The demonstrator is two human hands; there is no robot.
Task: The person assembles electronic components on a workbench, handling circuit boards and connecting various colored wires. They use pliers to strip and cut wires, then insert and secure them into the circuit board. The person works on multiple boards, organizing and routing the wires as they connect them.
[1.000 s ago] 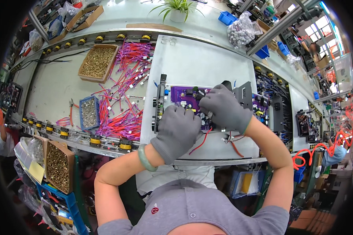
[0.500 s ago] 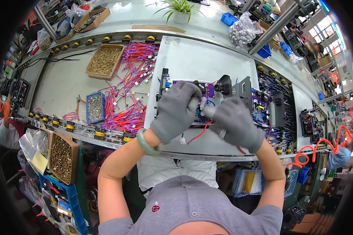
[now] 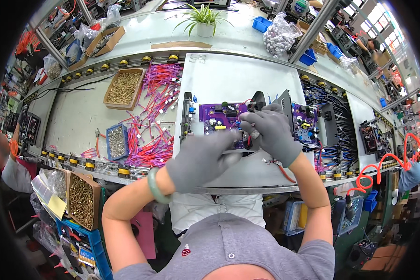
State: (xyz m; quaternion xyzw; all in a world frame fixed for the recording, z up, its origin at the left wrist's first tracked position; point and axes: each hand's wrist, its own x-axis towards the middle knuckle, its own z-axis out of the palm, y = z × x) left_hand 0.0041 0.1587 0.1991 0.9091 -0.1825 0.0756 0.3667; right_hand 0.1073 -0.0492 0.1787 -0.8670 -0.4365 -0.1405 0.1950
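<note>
A purple circuit board (image 3: 208, 113) lies on the white work board (image 3: 210, 74), between a black end panel (image 3: 186, 116) and a dark upright panel (image 3: 285, 109). My right hand (image 3: 274, 135), in a grey glove, is closed over the board's right part, beside a black part (image 3: 257, 99). What its fingers pinch is hidden. My left hand (image 3: 200, 159), also gloved and slightly blurred, hovers at the board's near edge, fingers stretched out and thumb apart, with nothing visible in it. Below my right hand lies a red wire (image 3: 286, 174).
Red and purple wires with white connectors (image 3: 149, 126) are heaped left of the work board. Near them are a box of brass-coloured parts (image 3: 123, 87), a blue tray of silver parts (image 3: 117, 142) and pliers (image 3: 98, 140). Blue and black cables (image 3: 338, 126) and another purple board (image 3: 305, 125) lie right.
My left hand has moved off the circuit board, down toward me, uncovering its left part. My right hand has moved up over the board's right part. The red wire near the board's front edge has shifted.
</note>
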